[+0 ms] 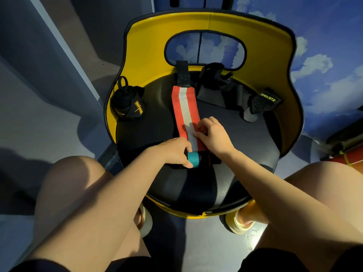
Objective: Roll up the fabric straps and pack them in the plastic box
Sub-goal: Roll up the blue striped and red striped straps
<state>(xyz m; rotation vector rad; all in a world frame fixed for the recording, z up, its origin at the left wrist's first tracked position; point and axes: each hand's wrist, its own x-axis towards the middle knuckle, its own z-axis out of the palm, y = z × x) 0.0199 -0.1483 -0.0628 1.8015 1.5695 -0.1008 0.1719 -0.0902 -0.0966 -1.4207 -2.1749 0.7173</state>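
On strap (pixel 185 116), hands apparently pinching.

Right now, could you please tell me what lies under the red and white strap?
The red and white strap lies flat on the black seat cushion. Both hands cover its near end: left hand, right hand.

looks like a gym or playroom corner: sky-and-cloud mural wall (pixel 322 61), yellow tub chair (pixel 149 46) with black padded seat, lifting wrist wraps (pixel 127 104)
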